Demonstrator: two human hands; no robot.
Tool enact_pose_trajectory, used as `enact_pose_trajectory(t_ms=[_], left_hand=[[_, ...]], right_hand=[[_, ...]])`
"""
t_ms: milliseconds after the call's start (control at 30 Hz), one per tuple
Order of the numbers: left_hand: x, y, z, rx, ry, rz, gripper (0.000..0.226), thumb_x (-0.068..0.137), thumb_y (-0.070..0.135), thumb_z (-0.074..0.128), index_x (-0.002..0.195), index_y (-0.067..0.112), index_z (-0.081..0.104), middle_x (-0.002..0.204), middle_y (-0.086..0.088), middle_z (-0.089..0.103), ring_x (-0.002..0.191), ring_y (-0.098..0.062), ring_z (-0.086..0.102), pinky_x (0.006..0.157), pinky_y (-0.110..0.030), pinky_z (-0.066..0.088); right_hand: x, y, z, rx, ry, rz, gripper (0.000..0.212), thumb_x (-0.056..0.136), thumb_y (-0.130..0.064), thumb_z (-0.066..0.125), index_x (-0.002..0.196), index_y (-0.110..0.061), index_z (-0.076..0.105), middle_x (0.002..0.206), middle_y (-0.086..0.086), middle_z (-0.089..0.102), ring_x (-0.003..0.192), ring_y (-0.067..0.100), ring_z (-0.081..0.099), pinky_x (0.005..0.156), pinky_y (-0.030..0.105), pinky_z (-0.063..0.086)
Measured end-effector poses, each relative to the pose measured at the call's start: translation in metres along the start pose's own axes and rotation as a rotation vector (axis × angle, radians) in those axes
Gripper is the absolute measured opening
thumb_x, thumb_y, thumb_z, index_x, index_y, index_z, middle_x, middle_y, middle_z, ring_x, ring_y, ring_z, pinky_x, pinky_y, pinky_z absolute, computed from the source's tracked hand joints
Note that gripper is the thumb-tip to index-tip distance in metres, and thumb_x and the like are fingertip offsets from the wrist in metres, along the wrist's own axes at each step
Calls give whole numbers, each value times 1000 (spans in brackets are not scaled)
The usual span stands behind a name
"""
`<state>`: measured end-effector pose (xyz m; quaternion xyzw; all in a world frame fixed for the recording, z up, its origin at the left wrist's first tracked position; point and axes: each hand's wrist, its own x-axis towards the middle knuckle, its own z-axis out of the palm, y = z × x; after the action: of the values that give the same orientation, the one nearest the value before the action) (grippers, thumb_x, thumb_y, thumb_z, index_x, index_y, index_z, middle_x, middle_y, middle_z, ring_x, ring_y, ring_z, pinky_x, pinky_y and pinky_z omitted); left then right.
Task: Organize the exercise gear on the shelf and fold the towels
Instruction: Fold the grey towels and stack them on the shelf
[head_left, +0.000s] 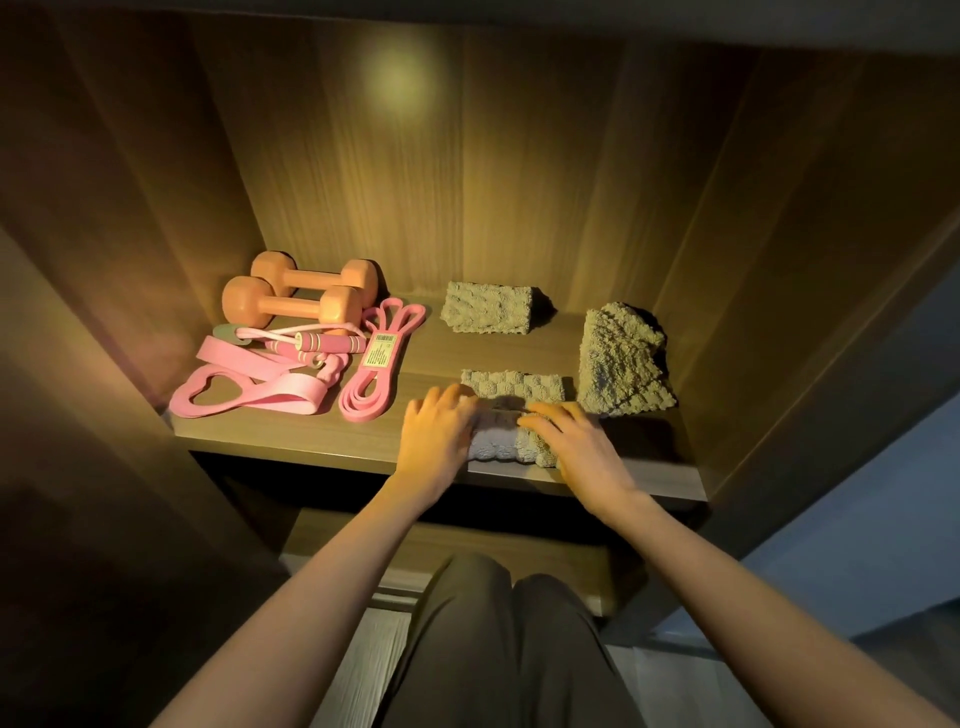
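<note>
Left grip: the left grip (439, 434), a bare hand, lies on the left end of the front towel (514, 387), fingers curled over its edge and grasping it.
Right grip: the right grip (571, 441) lies on the right half of the same towel, fingers bent toward the left onto a raised fold; I cannot tell whether they pinch the cloth or only press on it.
Front towel: a nubby olive-grey cloth at the front edge of the shelf (415, 358), right of centre, partly doubled over, with a paler grey face showing between the two hands.
Back towel (488, 307): folded into a short block, lying near the rear wall, apart from the front towel.
Right towel (621, 364): a folded, roughly wedge-shaped bundle by the right wall, just beside the front towel's right end.
Dumbbells: two orange ones in the back left corner, the rear dumbbell (314, 273) just behind the near dumbbell (291, 304).
Jump rope (324, 343): pink handles and pale cord, bunched just in front of the near dumbbell.
Wide band (249, 387): a flat pink loop strap at front left, partly under the rope.
Thin band (376, 364): a coiled pink loop with a yellow label, between the rope and the towels.
Person: dark-trousered legs (498, 649) below the shelf, both bare forearms reaching forward.
</note>
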<state>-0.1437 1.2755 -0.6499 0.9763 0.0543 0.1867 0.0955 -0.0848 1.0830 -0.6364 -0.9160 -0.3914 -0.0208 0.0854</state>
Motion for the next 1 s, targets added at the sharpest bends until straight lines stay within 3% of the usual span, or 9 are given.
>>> enact_pose_trajectory(t_ms=[167, 300, 433, 533, 667, 767, 867, 933, 1000], left_hand=[[-10, -9, -1, -78, -106, 144, 38, 94, 32, 41, 127, 28, 59, 125, 5, 62, 116, -22, 53, 92, -36, 36], [-25, -19, -1, -20, -204, 191, 66, 79, 62, 40, 134, 28, 50, 129, 6, 54, 126, -16, 45, 114, -50, 18], [-37, -27, 4, -11, -161, 294, 66, 72, 36, 76, 132, 26, 50, 123, 4, 57, 120, -19, 52, 110, -53, 30], [-42, -31, 4, -21, -87, 298, 59, 72, 22, 78, 126, 26, 54, 114, 5, 62, 112, -18, 57, 107, -52, 31], [-42, -24, -7, -195, -161, 56, 35, 93, 35, 57, 125, 22, 55, 123, 4, 61, 121, -18, 49, 112, -45, 14], [-33, -24, -3, -401, -267, -178, 46, 87, 60, 50, 111, 23, 62, 106, 4, 67, 107, -17, 55, 100, -42, 27], [-21, -29, 5, -614, -312, -362, 77, 68, 88, 39, 80, 15, 59, 74, 5, 60, 79, -13, 55, 98, -52, 35], [-13, -24, 3, -591, -324, -480, 62, 78, 78, 43, 71, 17, 49, 69, 4, 53, 76, -16, 53, 99, -46, 28], [-6, -19, 2, -511, -294, -536, 54, 88, 67, 43, 73, 15, 51, 75, 1, 59, 85, -20, 56, 91, -40, 20]], right_hand=[[-9, 17, 4, 64, -124, -5, 58, 99, -19, 39, 153, -26, 18, 158, -10, 20, 146, 8, 13, 120, 34, 11], [-18, 18, 5, 92, -142, -84, 70, 94, -40, 52, 153, -22, 19, 157, -7, 23, 145, 11, 17, 116, 28, 18], [-28, 21, 6, 128, -131, -126, 67, 91, -21, 60, 150, -26, 27, 152, -9, 33, 139, 8, 25, 114, 31, 31], [-30, 16, 3, 309, -123, -21, 57, 92, -10, 57, 144, -26, 40, 140, -4, 48, 129, 10, 38, 107, 23, 29], [-27, 12, -7, 461, -129, 154, 43, 95, -19, 54, 137, -28, 49, 116, -1, 59, 86, 16, 58, 79, 32, 42], [-21, 17, -11, 598, -78, 215, 34, 93, -22, 58, 127, -23, 58, 98, -5, 68, 70, 6, 59, 67, 25, 45], [-10, 20, -12, 705, -61, 322, 45, 91, -34, 62, 131, -14, 54, 94, -4, 65, 82, 8, 60, 72, 22, 45], [-2, 20, -8, 774, -53, 449, 61, 90, -40, 62, 139, -7, 45, 114, 7, 63, 106, 20, 59, 87, 31, 47], [4, 18, -1, 831, -2, 552, 50, 90, -42, 62, 124, -7, 56, 105, 8, 66, 101, 25, 60, 85, 34, 48]])
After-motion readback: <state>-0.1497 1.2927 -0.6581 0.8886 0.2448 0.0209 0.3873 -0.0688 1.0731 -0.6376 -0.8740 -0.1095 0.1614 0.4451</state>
